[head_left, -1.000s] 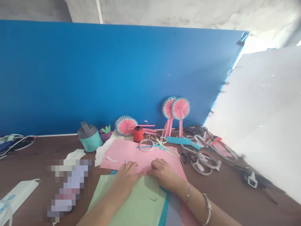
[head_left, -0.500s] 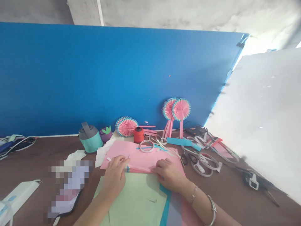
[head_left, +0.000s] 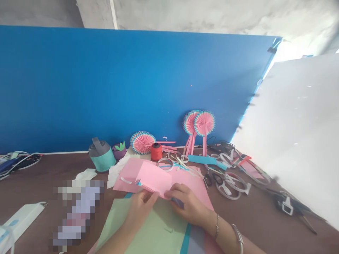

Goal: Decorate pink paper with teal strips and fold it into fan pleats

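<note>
My left hand (head_left: 140,208) pinches the near edge of a folded pink paper (head_left: 155,178), which is tilted up off the stack. My right hand (head_left: 189,204) grips the same paper at its right end, with a bluish bit showing between the fingers. Narrow pleats with a blue tip show at the paper's left end. Beneath both hands lies a pale green sheet (head_left: 148,233) over blue, grey and pink sheets. A flat pink sheet (head_left: 127,169) lies behind, with a roll of tape (head_left: 165,164) on it.
Pleated pink paper rosettes (head_left: 204,123) lean on the blue partition (head_left: 106,88). A red thread spool (head_left: 156,152) and a teal container (head_left: 102,157) stand at the back. Scissors (head_left: 213,178) and tape rolls lie right, a glue gun (head_left: 286,206) farther right.
The pink paper has been lifted and tilted up from the stack. My left hand has moved right and nearer, turning to pinch its near edge. My right hand has shifted slightly nearer.
</note>
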Demonstrator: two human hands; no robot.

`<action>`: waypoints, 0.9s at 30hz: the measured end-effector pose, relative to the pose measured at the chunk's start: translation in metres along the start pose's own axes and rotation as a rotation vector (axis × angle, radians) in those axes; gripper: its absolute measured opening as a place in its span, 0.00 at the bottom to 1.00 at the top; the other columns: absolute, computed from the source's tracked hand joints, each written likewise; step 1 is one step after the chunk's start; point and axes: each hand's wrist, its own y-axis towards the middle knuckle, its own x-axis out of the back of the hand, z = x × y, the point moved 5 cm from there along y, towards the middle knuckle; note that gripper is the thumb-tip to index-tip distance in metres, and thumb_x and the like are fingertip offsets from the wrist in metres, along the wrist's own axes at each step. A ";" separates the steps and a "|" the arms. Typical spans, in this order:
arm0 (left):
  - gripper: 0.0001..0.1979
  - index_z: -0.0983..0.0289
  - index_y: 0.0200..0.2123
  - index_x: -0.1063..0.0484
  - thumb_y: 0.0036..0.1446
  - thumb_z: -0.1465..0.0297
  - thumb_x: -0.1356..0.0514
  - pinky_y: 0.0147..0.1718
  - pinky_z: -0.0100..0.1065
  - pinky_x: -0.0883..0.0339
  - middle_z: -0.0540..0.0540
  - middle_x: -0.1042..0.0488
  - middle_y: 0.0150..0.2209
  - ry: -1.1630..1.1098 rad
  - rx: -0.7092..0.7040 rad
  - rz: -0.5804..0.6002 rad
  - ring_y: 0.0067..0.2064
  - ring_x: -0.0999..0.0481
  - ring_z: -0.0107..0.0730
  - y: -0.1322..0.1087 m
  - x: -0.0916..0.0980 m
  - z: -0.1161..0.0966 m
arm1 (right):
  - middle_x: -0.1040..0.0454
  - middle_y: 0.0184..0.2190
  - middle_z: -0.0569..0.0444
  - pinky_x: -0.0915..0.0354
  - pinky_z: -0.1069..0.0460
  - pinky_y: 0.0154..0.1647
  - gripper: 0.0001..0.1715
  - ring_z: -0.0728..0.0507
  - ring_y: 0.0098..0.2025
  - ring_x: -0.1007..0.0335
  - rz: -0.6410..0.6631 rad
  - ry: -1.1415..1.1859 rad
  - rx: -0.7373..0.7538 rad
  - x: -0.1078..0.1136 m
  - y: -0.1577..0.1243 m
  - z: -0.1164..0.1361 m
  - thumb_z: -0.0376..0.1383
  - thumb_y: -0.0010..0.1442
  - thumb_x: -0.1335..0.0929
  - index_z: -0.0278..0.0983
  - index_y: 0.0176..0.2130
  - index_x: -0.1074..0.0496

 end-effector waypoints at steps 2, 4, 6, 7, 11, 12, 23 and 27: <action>0.20 0.64 0.26 0.30 0.51 0.52 0.44 0.27 0.29 0.37 0.51 0.28 0.23 -0.026 0.001 -0.075 0.28 0.29 0.34 0.000 0.004 0.000 | 0.28 0.39 0.50 0.37 0.49 0.44 0.18 0.44 0.41 0.33 0.041 -0.045 -0.011 -0.002 0.000 0.001 0.27 0.54 0.37 0.39 0.44 0.29; 0.19 0.64 0.27 0.30 0.51 0.53 0.44 0.30 0.31 0.34 0.53 0.26 0.26 -0.054 -0.016 -0.154 0.30 0.27 0.36 -0.001 0.011 -0.003 | 0.30 0.42 0.49 0.38 0.48 0.46 0.23 0.42 0.44 0.35 0.087 -0.086 -0.051 -0.005 -0.001 -0.001 0.27 0.50 0.35 0.38 0.47 0.32; 0.18 0.64 0.30 0.30 0.52 0.54 0.44 0.32 0.32 0.33 0.54 0.24 0.28 -0.061 -0.030 -0.256 0.31 0.25 0.37 -0.003 0.020 -0.005 | 0.32 0.44 0.48 0.39 0.47 0.48 0.29 0.41 0.47 0.37 0.131 -0.132 -0.113 -0.007 -0.002 -0.006 0.27 0.46 0.35 0.37 0.49 0.34; 0.17 0.64 0.31 0.30 0.53 0.55 0.45 0.33 0.32 0.32 0.54 0.23 0.29 -0.059 -0.044 -0.310 0.32 0.25 0.37 -0.004 0.026 -0.006 | 0.32 0.44 0.48 0.40 0.46 0.48 0.29 0.41 0.47 0.37 0.149 -0.162 -0.152 -0.008 -0.002 -0.010 0.26 0.45 0.35 0.37 0.49 0.34; 0.12 0.63 0.35 0.31 0.58 0.62 0.48 0.34 0.32 0.32 0.54 0.25 0.28 0.093 -0.217 -0.490 0.33 0.26 0.35 -0.006 0.047 -0.012 | 0.31 0.39 0.49 0.40 0.45 0.43 0.18 0.40 0.43 0.36 0.103 -0.300 -0.303 -0.001 -0.003 -0.024 0.28 0.48 0.35 0.38 0.41 0.31; 0.10 0.63 0.35 0.31 0.59 0.64 0.48 0.35 0.32 0.33 0.54 0.26 0.29 0.182 -0.305 -0.516 0.33 0.26 0.34 -0.007 0.049 -0.015 | 0.31 0.40 0.49 0.40 0.45 0.44 0.16 0.39 0.43 0.36 0.036 -0.324 -0.315 0.004 -0.002 -0.025 0.30 0.49 0.35 0.37 0.41 0.31; 0.19 0.58 0.50 0.29 0.60 0.79 0.50 0.45 0.40 0.40 0.54 0.30 0.34 0.828 -0.808 -0.204 0.38 0.33 0.35 -0.014 0.006 -0.028 | 0.32 0.50 0.45 0.46 0.42 0.53 0.18 0.38 0.54 0.41 -0.118 -0.487 0.078 0.010 0.000 0.007 0.33 0.61 0.38 0.39 0.51 0.35; 0.21 0.58 0.48 0.28 0.57 0.82 0.50 0.41 0.40 0.38 0.54 0.32 0.34 0.838 -0.792 -0.092 0.37 0.34 0.35 -0.011 0.000 -0.023 | 0.28 0.32 0.51 0.47 0.47 0.44 0.11 0.45 0.38 0.37 -0.019 -0.497 0.052 0.004 0.003 -0.001 0.29 0.63 0.41 0.37 0.34 0.31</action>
